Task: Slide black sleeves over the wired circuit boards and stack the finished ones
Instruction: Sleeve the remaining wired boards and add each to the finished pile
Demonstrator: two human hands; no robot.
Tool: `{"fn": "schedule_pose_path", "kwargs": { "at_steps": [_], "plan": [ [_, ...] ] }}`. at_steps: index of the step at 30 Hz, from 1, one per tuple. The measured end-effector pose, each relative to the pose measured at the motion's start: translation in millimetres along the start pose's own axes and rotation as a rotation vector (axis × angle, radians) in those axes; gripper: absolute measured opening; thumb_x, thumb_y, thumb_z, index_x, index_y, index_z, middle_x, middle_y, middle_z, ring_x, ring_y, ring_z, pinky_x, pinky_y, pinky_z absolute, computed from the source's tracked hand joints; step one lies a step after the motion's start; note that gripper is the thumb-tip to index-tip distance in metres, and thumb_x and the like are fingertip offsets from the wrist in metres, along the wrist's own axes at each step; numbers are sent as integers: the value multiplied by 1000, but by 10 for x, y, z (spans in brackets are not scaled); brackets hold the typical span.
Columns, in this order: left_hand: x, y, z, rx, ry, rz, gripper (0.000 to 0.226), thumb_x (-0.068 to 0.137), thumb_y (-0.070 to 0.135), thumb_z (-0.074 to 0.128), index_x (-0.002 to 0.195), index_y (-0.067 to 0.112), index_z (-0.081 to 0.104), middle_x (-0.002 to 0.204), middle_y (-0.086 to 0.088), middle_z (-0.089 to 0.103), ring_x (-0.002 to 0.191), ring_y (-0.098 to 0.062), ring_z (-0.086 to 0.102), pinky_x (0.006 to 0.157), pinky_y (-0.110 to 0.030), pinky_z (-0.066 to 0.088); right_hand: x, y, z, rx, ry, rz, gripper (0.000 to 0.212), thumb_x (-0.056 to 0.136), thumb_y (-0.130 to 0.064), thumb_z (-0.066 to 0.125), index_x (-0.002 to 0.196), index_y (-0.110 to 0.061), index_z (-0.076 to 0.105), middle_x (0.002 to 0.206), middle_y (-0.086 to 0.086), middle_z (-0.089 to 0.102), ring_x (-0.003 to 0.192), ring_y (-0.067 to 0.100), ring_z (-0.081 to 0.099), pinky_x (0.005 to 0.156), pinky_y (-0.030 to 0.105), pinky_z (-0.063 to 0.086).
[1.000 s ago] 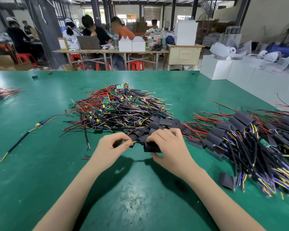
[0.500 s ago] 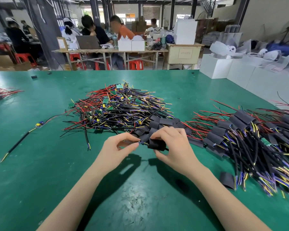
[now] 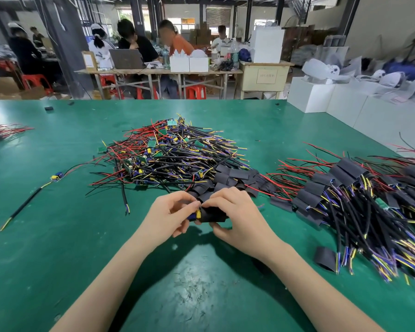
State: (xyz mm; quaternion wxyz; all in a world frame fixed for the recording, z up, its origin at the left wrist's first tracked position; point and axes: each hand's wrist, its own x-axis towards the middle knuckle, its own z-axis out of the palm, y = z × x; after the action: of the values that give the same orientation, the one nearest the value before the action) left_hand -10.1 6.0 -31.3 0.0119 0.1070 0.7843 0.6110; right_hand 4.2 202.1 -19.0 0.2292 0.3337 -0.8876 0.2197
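Just above the green table [image 3: 58, 248], both hands meet in the middle. The right hand [image 3: 235, 219] has its fingers [image 3: 216, 202] curled tight round a black sleeve [image 3: 212, 215], while the left hand [image 3: 168, 216] pinches a wired circuit board [image 3: 195, 215] at the sleeve's open end. Behind the sleeve sits the heap of bare boards [image 3: 168, 154]. Right of it, the finished pile [image 3: 359, 200], with loose sleeves [image 3: 235, 178] between the heaps.
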Motion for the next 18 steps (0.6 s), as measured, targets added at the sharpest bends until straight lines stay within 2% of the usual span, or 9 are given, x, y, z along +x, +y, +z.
{"fn": "schedule_pose_path", "kwargs": {
  "at_steps": [3,5,7,9,11,18],
  "plan": [
    [-10,46,-8,-104,-88,-39,13,97,16,56,97,6,64,61,-8,56,49,-20,53,46,-24,45,-6,20,-43,0,29,28,34,70,-13,73,104,-15,67,104,-1,63,94,25,56,76,43,43],
    [-24,70,-36,-119,-129,-39,10,94,6,59,102,0,61,69,-4,62,55,-19,59,53,-25,51,-8,33,-70,15,43,48,33,70,-13,73,102,-15,67,102,-1,63,93,25,57,76,44,44],
    [-32,80,-87,-79,-125,-15,13,89,-3,63,101,-4,60,78,-9,66,59,-19,61,58,-27,53,-11,41,-87,24,44,58,32,71,-14,73,102,-15,67,102,-2,63,93,24,56,76,43,43],
    [-37,85,-139,-35,-102,8,13,85,-3,68,96,-4,61,75,-14,67,59,-21,62,62,-26,53,-14,44,-91,26,38,55,32,71,-15,73,102,-16,67,102,-3,63,94,22,56,76,43,43],
    [-38,86,-164,-25,-85,29,13,82,-1,72,91,-2,63,70,-11,69,59,-19,63,65,-22,52,-17,34,-86,41,29,49,32,71,-15,73,102,-16,66,103,-4,62,93,21,55,77,42,42],
    [-43,58,-117,28,-68,145,17,75,-1,80,82,13,72,81,-7,75,73,-14,69,73,-19,54,-31,-5,-44,89,-24,35,31,73,-19,71,103,-20,65,102,-8,60,94,19,55,79,40,41]
  ]
}}
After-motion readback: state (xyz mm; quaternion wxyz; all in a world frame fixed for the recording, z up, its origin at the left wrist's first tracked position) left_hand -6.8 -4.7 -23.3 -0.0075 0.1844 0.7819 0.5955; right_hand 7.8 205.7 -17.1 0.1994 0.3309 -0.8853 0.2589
